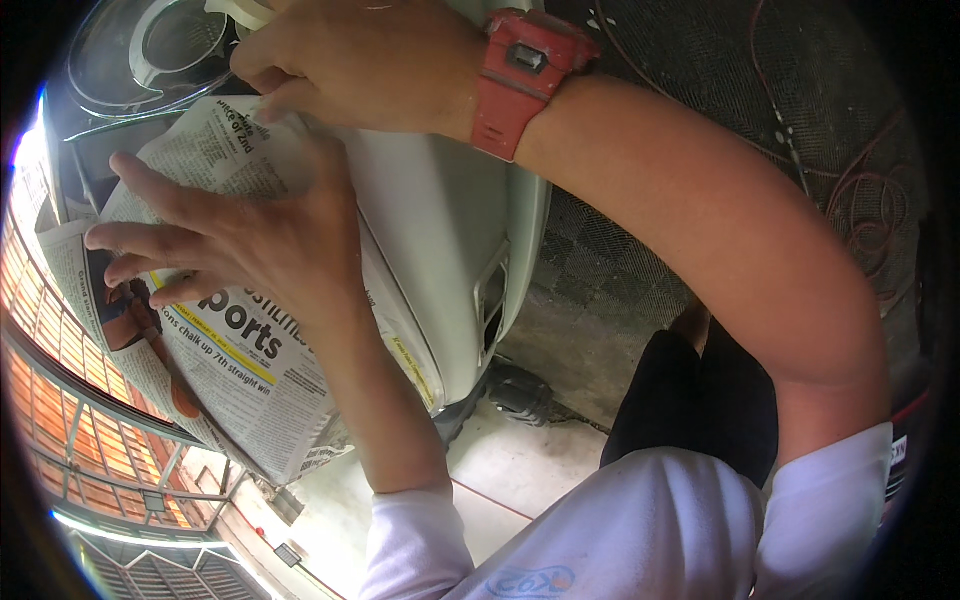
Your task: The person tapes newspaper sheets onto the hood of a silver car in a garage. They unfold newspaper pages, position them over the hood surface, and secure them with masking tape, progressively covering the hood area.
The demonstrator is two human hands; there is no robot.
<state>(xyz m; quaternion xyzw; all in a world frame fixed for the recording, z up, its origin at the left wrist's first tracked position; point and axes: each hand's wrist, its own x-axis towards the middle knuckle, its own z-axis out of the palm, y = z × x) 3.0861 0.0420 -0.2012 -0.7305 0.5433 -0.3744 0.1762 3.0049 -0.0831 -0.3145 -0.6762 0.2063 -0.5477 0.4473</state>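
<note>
A sheet of newspaper [215,360] lies over the pale body panel [425,230] of a vehicle, its left side curling away from the surface. My left hand [240,235] rests on the newspaper with its fingers spread. Above it, my right hand [350,65], a red watch [520,75] on the wrist, is closed near the paper's upper edge. A cream-coloured roll of tape [240,12] shows at those fingers, cut off by the top of the picture. The fingertips partly hide each other there. Just left of my right hand is the round headlight [185,45].
Thin reddish hose or cable [855,215] lies in loops on the dark textured floor [620,280] to the right. A dark shoe-like object [520,392] is below the panel. Metal framing with orange panels [85,440] stands at the left.
</note>
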